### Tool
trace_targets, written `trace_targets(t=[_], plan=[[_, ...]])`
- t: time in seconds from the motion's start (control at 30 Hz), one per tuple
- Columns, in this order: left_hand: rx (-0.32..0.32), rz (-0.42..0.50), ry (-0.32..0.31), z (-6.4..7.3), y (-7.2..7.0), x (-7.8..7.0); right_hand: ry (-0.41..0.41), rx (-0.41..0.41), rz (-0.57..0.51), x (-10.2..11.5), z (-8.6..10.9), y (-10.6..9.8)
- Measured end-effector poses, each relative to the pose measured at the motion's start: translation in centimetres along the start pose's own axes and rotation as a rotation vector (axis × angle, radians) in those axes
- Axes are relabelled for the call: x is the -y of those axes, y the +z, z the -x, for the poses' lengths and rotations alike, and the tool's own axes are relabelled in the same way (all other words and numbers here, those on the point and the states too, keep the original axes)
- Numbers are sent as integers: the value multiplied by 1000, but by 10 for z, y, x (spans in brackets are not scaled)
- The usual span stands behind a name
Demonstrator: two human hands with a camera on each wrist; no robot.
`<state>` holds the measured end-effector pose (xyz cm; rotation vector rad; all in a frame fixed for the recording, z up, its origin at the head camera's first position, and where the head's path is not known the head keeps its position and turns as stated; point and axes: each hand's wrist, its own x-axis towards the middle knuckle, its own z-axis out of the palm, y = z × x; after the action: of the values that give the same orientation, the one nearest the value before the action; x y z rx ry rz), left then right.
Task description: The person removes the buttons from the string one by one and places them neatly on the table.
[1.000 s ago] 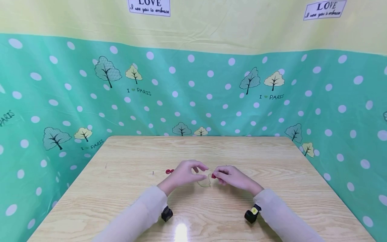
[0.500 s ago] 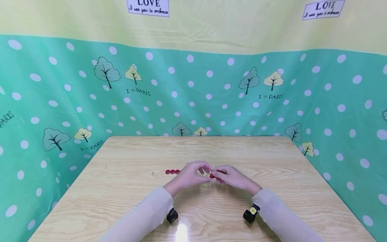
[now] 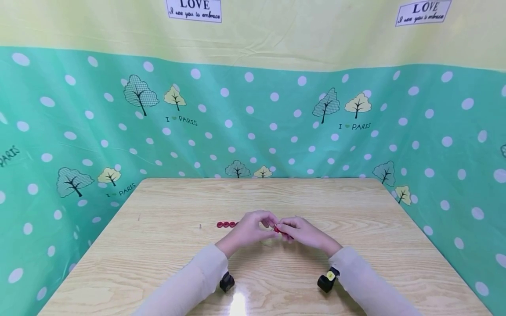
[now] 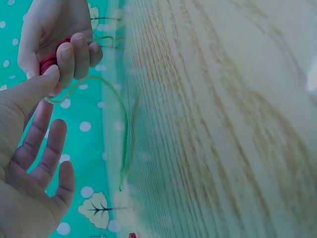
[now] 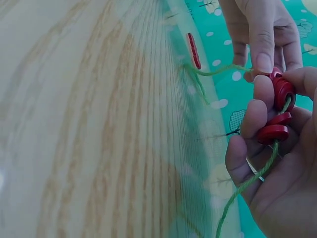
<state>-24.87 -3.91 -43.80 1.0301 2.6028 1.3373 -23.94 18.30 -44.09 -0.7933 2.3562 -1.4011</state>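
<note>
My right hand (image 3: 304,231) holds several round red buttons (image 5: 273,133) threaded on a green yarn (image 5: 247,182). One button (image 5: 284,93) is gripped between thumb and fingers, while others lie loosely against the curled fingers. The yarn trails down past the palm. My left hand (image 3: 253,229) meets the right one over the middle of the table, its thumb and index finger pinching the yarn (image 4: 63,97) right beside the front button. Its other fingers (image 4: 35,136) are spread. From this pinch a length of yarn loops out and hangs down.
A row of red buttons (image 3: 226,224) lies on the wooden table (image 3: 178,263), left of my left hand, which partly covers it. Farther left is a tiny pale piece (image 3: 200,226). A green dotted curtain (image 3: 253,118) closes off the far side.
My left hand has moved right to the buttons in the right hand, closing the gap between the hands. More of the button row shows on the table. The right hand stays nearly in place.
</note>
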Motion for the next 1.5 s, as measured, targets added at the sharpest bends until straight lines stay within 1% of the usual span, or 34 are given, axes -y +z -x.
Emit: trace_targets(t=[0.13,0.27,0.4,0.63,0.87,1.17,1.33,1.5], plan=[[-1,14,-21,1,-1,0,14,5,29,-2,0,0],[-19,12,-59,3,-3,0,25,11,17,-3,1,-1],[-35,6,-73,4,-4,0,34,12,0,-5,2,-1],[-40,5,-102,5,-8,2,15,24,-3,-7,5,-2],[-40,24,-92,7,-12,4,3,32,3,-8,7,-3],[-50,12,-95,9,-16,6,-2,26,3,-8,5,-1],[-54,15,-113,11,-19,6,18,25,6,-8,5,0],[-63,9,-111,13,-21,9,28,15,6,-11,5,0]])
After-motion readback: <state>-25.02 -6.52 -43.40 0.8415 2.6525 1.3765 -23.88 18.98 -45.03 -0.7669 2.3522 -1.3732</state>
